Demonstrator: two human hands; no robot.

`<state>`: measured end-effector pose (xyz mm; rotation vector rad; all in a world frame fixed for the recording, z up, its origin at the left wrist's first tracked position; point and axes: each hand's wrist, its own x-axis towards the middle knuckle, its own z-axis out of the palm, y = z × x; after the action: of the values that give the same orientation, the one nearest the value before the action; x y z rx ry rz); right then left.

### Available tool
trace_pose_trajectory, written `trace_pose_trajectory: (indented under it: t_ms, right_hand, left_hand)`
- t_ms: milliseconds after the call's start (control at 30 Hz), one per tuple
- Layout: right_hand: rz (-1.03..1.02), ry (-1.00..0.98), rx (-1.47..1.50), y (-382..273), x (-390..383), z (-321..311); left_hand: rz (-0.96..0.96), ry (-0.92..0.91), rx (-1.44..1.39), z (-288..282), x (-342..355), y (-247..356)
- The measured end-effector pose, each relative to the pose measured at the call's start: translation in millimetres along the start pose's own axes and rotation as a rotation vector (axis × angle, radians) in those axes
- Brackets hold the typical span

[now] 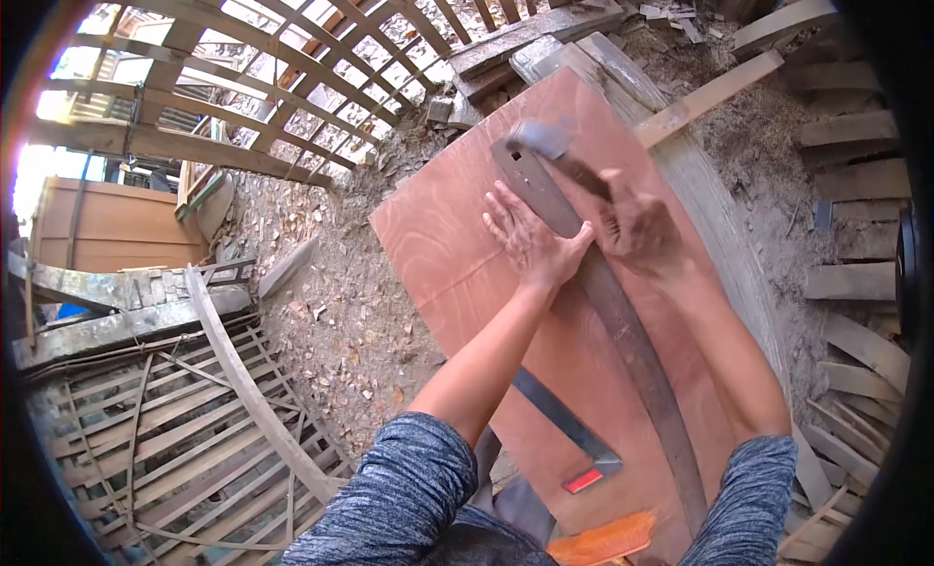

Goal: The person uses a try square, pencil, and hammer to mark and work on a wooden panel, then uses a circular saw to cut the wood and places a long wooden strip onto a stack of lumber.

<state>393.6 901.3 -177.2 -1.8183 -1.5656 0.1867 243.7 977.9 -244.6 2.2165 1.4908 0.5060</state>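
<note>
A reddish-brown plywood sheet [443, 245] lies in front of me, with a long, dark wooden strip [637, 352] running along it. The strip has a small square hole near its far end. My left hand [537, 243] lies on the strip with fingers spread on the plywood and thumb stretched across the wood. My right hand [642, 225] is closed round the handle of a hammer [579, 172]. The hammer's head is smeared by motion and appears just above the strip's holed end. A carpenter's square [564, 415] with a red patch lies partly under the strip's left side.
An orange handle-like piece [605, 539] lies at the near edge of the plywood. Weathered boards [715, 206] support the sheet on the right. A slatted wooden fence [282, 70] stands at the far left, a slatted platform [165, 439] nearer. Wood chips cover the ground [355, 323].
</note>
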Motion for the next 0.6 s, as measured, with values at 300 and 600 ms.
trace_pose_trajectory:
  t_ms: [300,600]
  right_hand:
    - [0.113,-0.15,-0.085,-9,-7,12]
    - [0.521,0.167,0.039,-97,-139,-81]
  left_hand:
    - [0.016,0.061,-0.04,7,-2,-11]
    - [0.042,-0.018,0.06,21,6,-19]
